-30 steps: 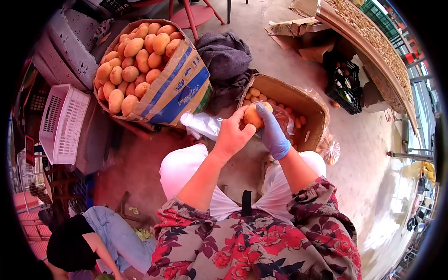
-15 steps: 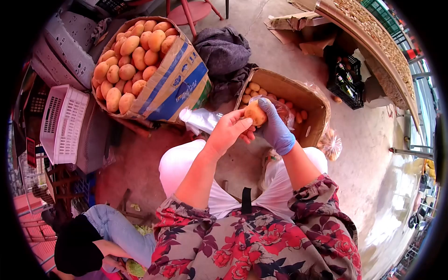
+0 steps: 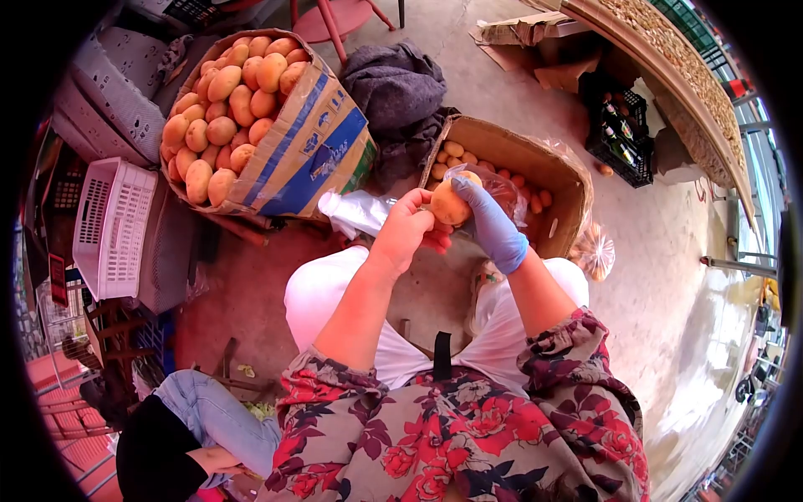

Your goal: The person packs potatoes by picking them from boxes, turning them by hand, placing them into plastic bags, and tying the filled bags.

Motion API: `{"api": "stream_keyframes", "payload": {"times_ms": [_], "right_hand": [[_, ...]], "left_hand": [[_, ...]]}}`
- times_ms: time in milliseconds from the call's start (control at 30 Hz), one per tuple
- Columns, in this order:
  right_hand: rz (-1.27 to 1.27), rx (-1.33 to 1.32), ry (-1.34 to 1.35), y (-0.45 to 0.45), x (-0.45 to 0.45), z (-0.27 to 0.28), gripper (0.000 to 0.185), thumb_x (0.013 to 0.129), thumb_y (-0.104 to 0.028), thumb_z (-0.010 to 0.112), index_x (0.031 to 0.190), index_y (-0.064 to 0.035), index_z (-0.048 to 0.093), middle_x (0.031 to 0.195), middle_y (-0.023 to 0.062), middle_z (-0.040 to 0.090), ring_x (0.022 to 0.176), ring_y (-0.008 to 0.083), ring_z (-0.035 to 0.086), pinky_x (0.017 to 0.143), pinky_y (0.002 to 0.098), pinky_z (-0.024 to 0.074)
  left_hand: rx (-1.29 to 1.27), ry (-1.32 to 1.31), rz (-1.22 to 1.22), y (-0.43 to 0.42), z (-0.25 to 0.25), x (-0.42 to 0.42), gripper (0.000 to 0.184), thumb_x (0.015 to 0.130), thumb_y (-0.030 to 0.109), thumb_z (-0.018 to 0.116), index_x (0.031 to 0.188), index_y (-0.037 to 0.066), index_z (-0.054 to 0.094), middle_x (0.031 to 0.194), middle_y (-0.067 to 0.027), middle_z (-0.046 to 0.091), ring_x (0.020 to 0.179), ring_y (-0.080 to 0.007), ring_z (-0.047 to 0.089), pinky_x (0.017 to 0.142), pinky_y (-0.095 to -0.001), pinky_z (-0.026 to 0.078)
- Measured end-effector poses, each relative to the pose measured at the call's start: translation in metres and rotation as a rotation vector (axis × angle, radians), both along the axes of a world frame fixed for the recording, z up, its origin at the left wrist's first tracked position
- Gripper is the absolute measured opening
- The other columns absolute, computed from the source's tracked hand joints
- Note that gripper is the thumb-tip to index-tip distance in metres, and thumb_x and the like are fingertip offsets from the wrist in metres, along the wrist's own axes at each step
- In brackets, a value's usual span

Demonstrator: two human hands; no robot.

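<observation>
The right hand (image 3: 492, 226), wearing a blue glove, is gripping a round, yellow-orange piece of produce (image 3: 452, 204), its thumb and fingers closing around the right side. The piece of produce is sitting between the two hands, in front of the knees (image 3: 322, 293), and is showing its left part outside the glove. Its outline is appearing nearly round, so no long axis is standing out from this angle. The bare left hand (image 3: 407, 227) is meeting the piece of produce from the left, its fingers bending and its tips lying at the exposed side; whether they are pinching it or only touching it, the view is not telling.

The low box (image 3: 510, 144) is standing open just beyond the hands and toward the right, so the right hand is lying nearer to it. Smaller pieces (image 3: 454, 150) are resting inside, and a clear bag (image 3: 508, 197) is showing behind the glove. The heaped box (image 3: 314, 163) is standing farther off to the left, on the left hand's side, with a white bag (image 3: 355, 215) lying between
</observation>
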State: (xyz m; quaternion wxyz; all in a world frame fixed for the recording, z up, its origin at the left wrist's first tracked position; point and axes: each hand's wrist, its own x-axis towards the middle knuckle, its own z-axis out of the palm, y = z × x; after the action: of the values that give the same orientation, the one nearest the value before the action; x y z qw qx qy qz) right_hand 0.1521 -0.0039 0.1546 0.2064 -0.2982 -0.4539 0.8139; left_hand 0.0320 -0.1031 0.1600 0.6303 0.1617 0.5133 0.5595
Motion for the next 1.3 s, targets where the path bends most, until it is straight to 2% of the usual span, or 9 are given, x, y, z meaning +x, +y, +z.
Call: {"api": "stream_keyframes", "payload": {"times_ms": [133,433,733,933,1067,1100,1200,1267,1300], "right_hand": [[-0.040,-0.212,0.022,0.001,0.000,0.008,0.030,0.087,-0.037,0.054,0.094,-0.0077,0.054,0.085,0.0015,0.057,0.074,0.0086,0.053,0.065,0.0221,0.0431],[-0.032,0.051,-0.009,0.002,-0.001,0.003,0.031,0.086,-0.037,0.055,0.094,-0.0072,0.054,0.085,0.0012,0.056,0.076,0.0078,0.052,0.065,0.0214,0.0439],[-0.077,0.276,-0.068,0.001,-0.005,-0.010,0.039,0.084,-0.040,0.058,0.103,-0.0068,0.050,0.092,0.0037,0.056,0.078,0.0106,0.053,0.070,0.0220,0.0445],[-0.144,-0.246,0.004,0.006,0.000,0.002,0.042,0.083,-0.042,0.058,0.106,-0.0076,0.050,0.095,0.0080,0.058,0.082,0.0169,0.059,0.070,0.0308,0.0509],[-0.117,-0.486,0.195,0.018,0.007,0.012,0.050,0.080,-0.047,0.056,0.108,-0.0055,0.050,0.099,0.0131,0.057,0.087,0.0254,0.060,0.073,0.0409,0.0523],[-0.087,-0.576,0.299,0.021,0.009,0.017,0.052,0.079,-0.048,0.055,0.108,-0.0052,0.049,0.101,0.0145,0.057,0.088,0.0279,0.059,0.075,0.0433,0.0518],[0.034,-0.697,0.507,0.028,0.015,0.020,0.053,0.078,-0.049,0.053,0.106,-0.0041,0.052,0.109,0.0186,0.055,0.098,0.0364,0.056,0.082,0.0521,0.0474],[0.076,-0.679,0.549,0.025,0.014,0.025,0.051,0.078,-0.048,0.054,0.104,-0.0044,0.054,0.110,0.0177,0.055,0.101,0.0369,0.055,0.084,0.0533,0.0460],[-0.038,-0.738,0.519,0.025,0.014,0.017,0.043,0.077,-0.042,0.057,0.100,-0.0050,0.056,0.106,0.0138,0.057,0.101,0.0328,0.056,0.086,0.0495,0.0458]], "left_hand": [[0.058,0.014,-0.009,-0.001,0.007,0.004,0.026,0.083,0.008,0.050,0.108,0.002,0.045,0.084,-0.0122,0.061,0.065,-0.0169,0.062,0.060,-0.0289,0.052],[0.100,0.085,-0.018,0.001,-0.002,0.006,0.028,0.085,0.012,0.054,0.109,0.001,0.044,0.085,-0.0122,0.061,0.067,-0.0180,0.063,0.059,-0.0291,0.052],[0.053,0.159,0.025,0.003,-0.010,0.005,0.026,0.082,0.002,0.040,0.108,0.000,0.044,0.087,-0.0125,0.061,0.064,-0.0186,0.062,0.057,-0.0293,0.052],[0.056,0.200,0.053,0.002,0.005,0.006,0.033,0.085,0.003,0.038,0.117,-0.002,0.042,0.089,-0.0130,0.061,0.065,-0.0175,0.062,0.058,-0.0273,0.051],[0.011,0.365,-0.046,-0.004,-0.001,0.001,0.019,0.089,0.012,0.048,0.101,0.000,0.056,0.080,-0.0069,0.061,0.065,-0.0149,0.062,0.059,-0.0245,0.051],[0.016,0.462,-0.099,-0.005,-0.004,-0.002,0.026,0.088,0.026,0.057,0.093,0.000,0.060,0.075,-0.0036,0.061,0.066,-0.0136,0.062,0.061,-0.0237,0.050],[-0.038,0.885,-0.230,-0.006,-0.005,-0.007,0.044,0.083,0.038,0.063,0.104,0.000,0.056,0.088,-0.0069,0.061,0.081,-0.0178,0.061,0.073,-0.0284,0.049],[0.200,0.988,0.065,-0.002,-0.008,0.004,0.056,0.078,0.041,0.067,0.113,0.001,0.050,0.100,-0.0096,0.058,0.094,-0.0212,0.057,0.082,-0.0314,0.045],[0.316,1.035,0.215,0.000,-0.008,0.010,0.062,0.075,0.042,0.069,0.117,0.001,0.048,0.106,-0.0110,0.056,0.100,-0.0228,0.055,0.087,-0.0329,0.043]]}}
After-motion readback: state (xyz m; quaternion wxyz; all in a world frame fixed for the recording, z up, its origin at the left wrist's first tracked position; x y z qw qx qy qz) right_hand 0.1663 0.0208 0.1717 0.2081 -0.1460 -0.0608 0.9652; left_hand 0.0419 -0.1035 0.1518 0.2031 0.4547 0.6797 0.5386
